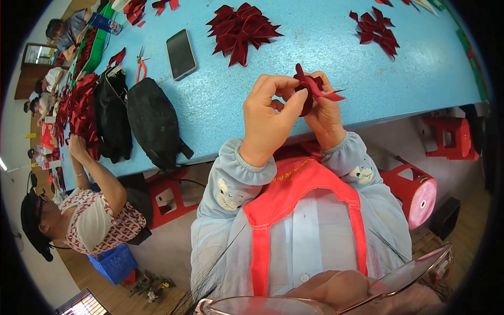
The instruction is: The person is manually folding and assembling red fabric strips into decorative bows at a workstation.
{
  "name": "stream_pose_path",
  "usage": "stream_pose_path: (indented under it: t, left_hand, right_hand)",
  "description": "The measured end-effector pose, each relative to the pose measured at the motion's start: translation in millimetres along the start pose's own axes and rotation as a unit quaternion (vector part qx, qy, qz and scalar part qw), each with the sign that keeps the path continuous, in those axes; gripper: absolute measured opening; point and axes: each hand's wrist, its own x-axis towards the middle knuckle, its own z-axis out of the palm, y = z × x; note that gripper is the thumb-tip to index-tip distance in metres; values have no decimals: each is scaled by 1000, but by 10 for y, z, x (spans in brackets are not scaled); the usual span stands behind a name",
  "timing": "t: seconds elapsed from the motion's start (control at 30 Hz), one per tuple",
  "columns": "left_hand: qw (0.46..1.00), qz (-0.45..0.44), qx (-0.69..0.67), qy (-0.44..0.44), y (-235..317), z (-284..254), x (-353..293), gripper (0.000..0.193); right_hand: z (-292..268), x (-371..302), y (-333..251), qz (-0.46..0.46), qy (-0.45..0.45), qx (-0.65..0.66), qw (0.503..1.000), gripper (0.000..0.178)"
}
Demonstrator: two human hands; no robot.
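Both my hands meet just over the near edge of the blue table, closed around one dark red ribbon bow (314, 86). My left hand (273, 113) pinches its left side between thumb and fingers. From the right, my right hand (326, 115) grips the bow, its fingers partly hidden behind the ribbon. One ribbon tail sticks out to the right. Beyond my hands lies a heap of dark red velvet bows (242, 34), and a smaller group of bows (375, 32) lies farther right.
A phone (181, 54), orange-handled pliers (141, 68) and two black bags (152, 123) lie on the left of the blue table (220, 100). Farther left, a co-worker (100, 210) handles a red ribbon pile (84, 110). Red stools (409, 189) stand below the table edge.
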Motion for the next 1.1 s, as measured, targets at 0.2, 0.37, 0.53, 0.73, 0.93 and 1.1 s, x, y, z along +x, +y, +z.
stream_pose_path:
  t: [0.2, 0.37, 0.53, 0.73, 0.93, 1.1]
  left_hand:
    - [998, -54, 6, -14, 62, -7, 16, 10]
    - [997, -72, -2, -18, 92, -1, 24, 9]
    - [999, -30, -4, -17, 0, -78, 49, 2]
    - [999, 51, -7, 2, -47, -12, -23, 8]
    - [989, -27, -142, -11, -87, -96, 0, 16]
    - [979, -38, -197, 26, -26, -18, -17, 18]
  right_hand:
    - [6, 1, -49, -49, 14, -73, 996, 21]
    - [49, 4, -77, -81, 17, -101, 991, 26]
    - [0, 10, -148, -123, -17, -132, 983, 27]
    - [3, 4, -213, -155, -66, -177, 970, 28]
    - [-4, -16, -213, -157, -79, -227, 958, 28]
    - [32, -6, -187, -151, -73, -214, 962, 27]
